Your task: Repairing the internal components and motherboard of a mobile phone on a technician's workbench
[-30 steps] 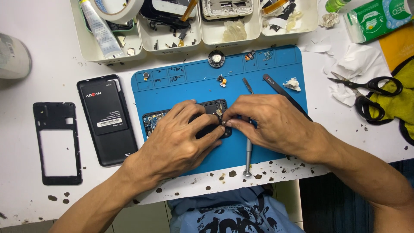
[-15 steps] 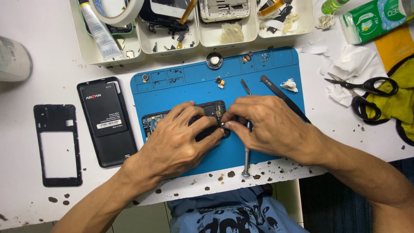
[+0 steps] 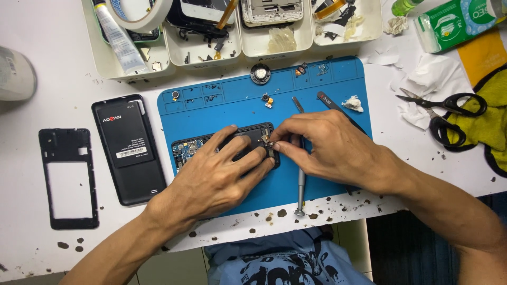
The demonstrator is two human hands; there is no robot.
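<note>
Opened phone [image 3: 203, 146], lying near the centre of the blue mat [image 3: 327, 84], with its long axis running from 9 o'clock to 3 o'clock, circuit side up; which end is the top cannot be told, since both hands are covering most of it. The left hand [image 3: 211, 179] is lying flat across the phone, fingers spread and pressing it to the mat. The right hand [image 3: 330, 150] is working at the phone's 3 o'clock end, thumb and forefinger pinching a small gold part [image 3: 266, 138] at the board's edge.

To do this step well, in my judgement, the left hand should be bearing down evenly so the board is not shifting, while the right is keeping its pinch light and moving the part straight, without twisting, as so thin a piece would likely bend.

A screwdriver [image 3: 300, 184] is lying under the right hand, pointing towards 6 o'clock. At 9 o'clock of the mat a black back cover [image 3: 129, 148] is resting, and beyond it an empty frame [image 3: 68, 177]. Trays [image 3: 203, 55] of parts are standing at 12 o'clock; scissors [image 3: 449, 108] are lying at 3 o'clock on the white table [image 3: 31, 253].
</note>
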